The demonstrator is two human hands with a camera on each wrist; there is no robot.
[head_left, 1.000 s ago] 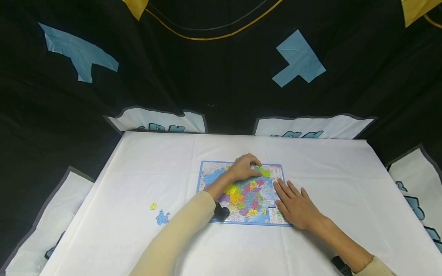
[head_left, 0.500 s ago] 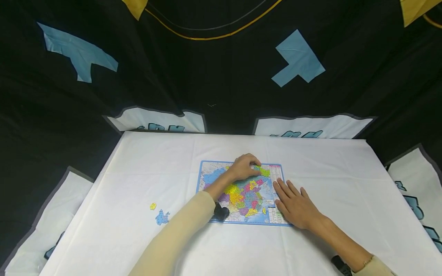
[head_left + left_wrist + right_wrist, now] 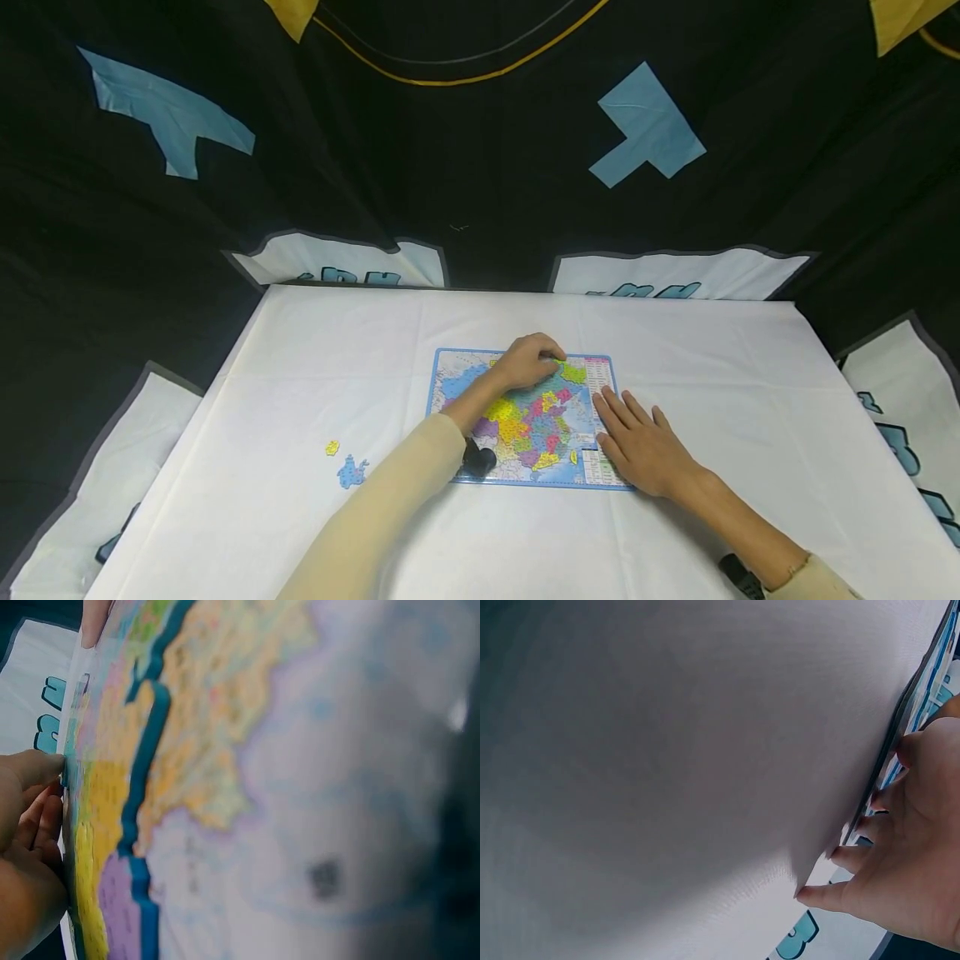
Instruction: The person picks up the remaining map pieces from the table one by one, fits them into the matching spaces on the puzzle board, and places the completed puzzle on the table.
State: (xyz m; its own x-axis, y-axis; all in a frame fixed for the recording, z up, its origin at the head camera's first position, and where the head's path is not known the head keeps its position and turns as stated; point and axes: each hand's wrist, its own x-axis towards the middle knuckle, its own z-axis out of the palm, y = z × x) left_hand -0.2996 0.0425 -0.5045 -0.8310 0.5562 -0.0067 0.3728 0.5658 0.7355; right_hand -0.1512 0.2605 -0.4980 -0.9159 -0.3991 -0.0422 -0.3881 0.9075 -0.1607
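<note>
A map puzzle board (image 3: 546, 475) with a blue border lies flat on the table, its many-coloured pieces set in the middle. My left hand (image 3: 525, 361) reaches across its upper part, fingers bent and fingertips right at the surface beside a green puzzle piece (image 3: 574, 374). The left wrist view shows the thumb and curled fingers (image 3: 49, 825) close against the board; I cannot tell whether they pinch a piece. My right hand (image 3: 647, 446) lies flat with spread fingers over the board's right edge. In the right wrist view its fingers (image 3: 825, 897) are straight.
Left of the board, a small yellow puzzle piece (image 3: 332, 448) and a blue puzzle piece (image 3: 351, 472) lie loose on the white tablecloth (image 3: 247, 492). Beyond the table's far edge hangs a black curtain (image 3: 480, 167) with light-blue patches.
The left thumb has drawn in toward the index finger, slightly up and left, showing more of the board below it. The right hand and the loose pieces have stayed put.
</note>
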